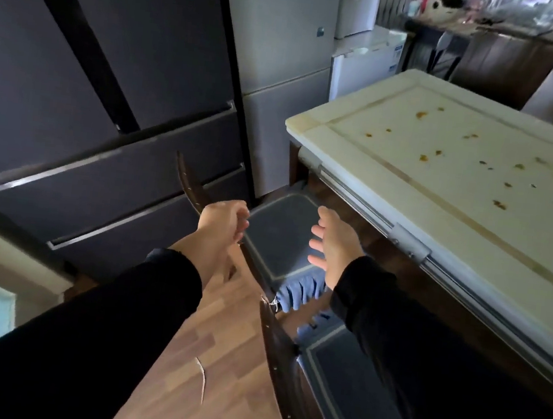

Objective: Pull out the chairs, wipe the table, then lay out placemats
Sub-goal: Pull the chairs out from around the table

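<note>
Head view: the dark chair back (187, 178) is gripped by the left hand (221, 223); the right hand (331, 243) is held spread above the chair's cushion (279, 230), beside the crumb-strewn table (462, 168).

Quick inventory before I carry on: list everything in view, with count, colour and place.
table: one, cream top, right, with orange-brown crumbs
chair backs: two, dark brown, centre and lower centre
seat cushions: two, dark grey, blue fringe, beside table
fridge: one, dark, left
second fridge: one, silver, behind the table
floor: wood, brown
left hand: grips the far chair back
right hand: open, over the cushion
</note>
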Available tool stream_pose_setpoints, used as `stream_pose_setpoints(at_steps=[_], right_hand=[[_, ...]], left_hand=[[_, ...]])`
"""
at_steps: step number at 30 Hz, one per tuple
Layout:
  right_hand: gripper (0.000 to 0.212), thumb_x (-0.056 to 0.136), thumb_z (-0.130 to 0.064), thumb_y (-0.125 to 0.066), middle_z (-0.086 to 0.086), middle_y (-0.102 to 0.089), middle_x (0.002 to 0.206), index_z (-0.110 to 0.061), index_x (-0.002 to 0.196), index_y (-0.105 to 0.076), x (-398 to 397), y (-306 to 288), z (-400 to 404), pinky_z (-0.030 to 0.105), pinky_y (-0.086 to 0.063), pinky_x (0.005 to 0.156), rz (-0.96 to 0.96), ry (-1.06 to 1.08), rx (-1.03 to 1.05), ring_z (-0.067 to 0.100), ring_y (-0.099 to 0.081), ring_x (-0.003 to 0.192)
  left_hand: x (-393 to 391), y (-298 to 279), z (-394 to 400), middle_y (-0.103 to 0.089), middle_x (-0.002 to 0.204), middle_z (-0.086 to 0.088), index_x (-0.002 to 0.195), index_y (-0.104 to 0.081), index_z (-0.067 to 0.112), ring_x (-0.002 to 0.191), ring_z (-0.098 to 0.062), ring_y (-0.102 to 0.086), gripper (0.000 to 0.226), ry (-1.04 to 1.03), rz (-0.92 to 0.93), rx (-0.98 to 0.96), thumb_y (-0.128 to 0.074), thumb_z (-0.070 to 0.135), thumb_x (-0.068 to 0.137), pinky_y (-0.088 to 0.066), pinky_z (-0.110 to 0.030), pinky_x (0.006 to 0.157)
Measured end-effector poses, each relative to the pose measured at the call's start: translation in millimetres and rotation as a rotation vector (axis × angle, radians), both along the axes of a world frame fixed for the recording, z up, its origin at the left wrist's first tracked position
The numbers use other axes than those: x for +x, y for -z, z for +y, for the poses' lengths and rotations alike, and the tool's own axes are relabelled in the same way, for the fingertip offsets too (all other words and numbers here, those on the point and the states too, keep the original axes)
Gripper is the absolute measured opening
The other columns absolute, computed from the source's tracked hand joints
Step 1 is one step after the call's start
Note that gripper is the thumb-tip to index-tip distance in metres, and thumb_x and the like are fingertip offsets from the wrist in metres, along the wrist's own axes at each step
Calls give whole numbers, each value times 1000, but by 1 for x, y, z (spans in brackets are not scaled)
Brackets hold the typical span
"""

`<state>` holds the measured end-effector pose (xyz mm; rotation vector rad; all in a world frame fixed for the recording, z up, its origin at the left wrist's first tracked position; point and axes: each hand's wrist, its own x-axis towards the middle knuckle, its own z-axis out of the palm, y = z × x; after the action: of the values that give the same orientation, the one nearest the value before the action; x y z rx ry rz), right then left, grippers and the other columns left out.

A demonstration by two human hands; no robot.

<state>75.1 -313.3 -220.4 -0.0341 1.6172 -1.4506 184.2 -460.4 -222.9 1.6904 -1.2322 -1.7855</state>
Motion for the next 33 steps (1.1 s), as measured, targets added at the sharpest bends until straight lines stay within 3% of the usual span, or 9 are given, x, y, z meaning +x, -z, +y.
stream_pose_setpoints(at_steps=[3, 6, 9, 12, 17, 20, 22, 30, 33], right_hand=[[45, 104, -42, -40, 14, -51, 144, -15, 140, -47, 6, -4, -12, 48, -39, 111, 34, 13, 24, 34, -52, 125], [30, 104, -38, -39, 20, -41, 149, -17, 122, -51, 12, -7, -29, 53, -37, 112, 36, 22, 22, 40, -40, 137], [35, 103, -39, -39, 20, -43, 148, -14, 126, -50, 20, 4, -49, 52, -39, 110, 21, 41, 24, 41, -45, 134], [56, 102, -42, -41, 9, -46, 150, -13, 150, -38, 24, 17, -76, 45, -38, 108, 23, 63, 33, 30, -48, 130], [57, 103, -42, -43, 5, -44, 152, -12, 151, -37, 25, 35, -122, 36, -31, 95, 60, 182, 85, 25, -42, 135], [63, 103, -46, -45, 2, -34, 159, -14, 155, -31, 38, 48, -146, 38, -31, 108, 38, 267, 103, 25, -34, 143], [66, 103, -48, -45, 1, -27, 163, -14, 157, -26, 54, 58, -163, 41, -27, 116, 3, 332, 116, 24, -28, 148], [64, 105, -41, -43, 14, -27, 161, 2, 151, -27, 90, 65, -197, 39, -36, 110, 15, 454, 144, 32, -31, 145], [62, 106, -35, -43, 27, -25, 155, 10, 145, -29, 93, 70, -205, 53, -28, 115, 18, 485, 148, 45, -28, 140]], left_hand=[[13, -1, -18, -69, 85, -2, 79, -66, 16, 85, -16, -65, 14, -32, -34, -27, -60, 13, 92, -53, -31, 88], [25, -2, -33, -74, 100, -3, 90, -71, 15, 95, -18, -71, 8, -19, -64, -89, -64, 19, 92, -56, -35, 90], [28, 3, -59, -73, 104, -4, 88, -70, 16, 95, -17, -70, 6, 40, -97, -134, -65, 18, 90, -56, -36, 91], [26, 15, -99, -69, 101, -6, 91, -70, 18, 94, -21, -65, 11, 222, -126, -213, -60, 14, 93, -53, -33, 87], [24, 41, -179, -67, 110, 5, 124, -63, 21, 95, -15, -63, 36, 608, -322, -529, -57, 13, 90, -51, -31, 82], [28, 54, -222, -60, 135, -4, 136, -56, 14, 122, -20, -56, 49, 888, -391, -576, -53, 1, 89, -44, -34, 103], [32, 57, -248, -55, 141, -5, 139, -54, 14, 131, -20, -50, 52, 1032, -440, -602, -50, -2, 90, -41, -34, 107], [33, 59, -300, -58, 136, -5, 135, -57, 13, 127, -19, -52, 49, 1212, -354, -617, -51, -7, 90, -42, -29, 102], [32, 63, -313, -59, 134, -4, 134, -58, 12, 124, -18, -53, 53, 1287, -366, -615, -48, -12, 88, -42, -26, 98]])
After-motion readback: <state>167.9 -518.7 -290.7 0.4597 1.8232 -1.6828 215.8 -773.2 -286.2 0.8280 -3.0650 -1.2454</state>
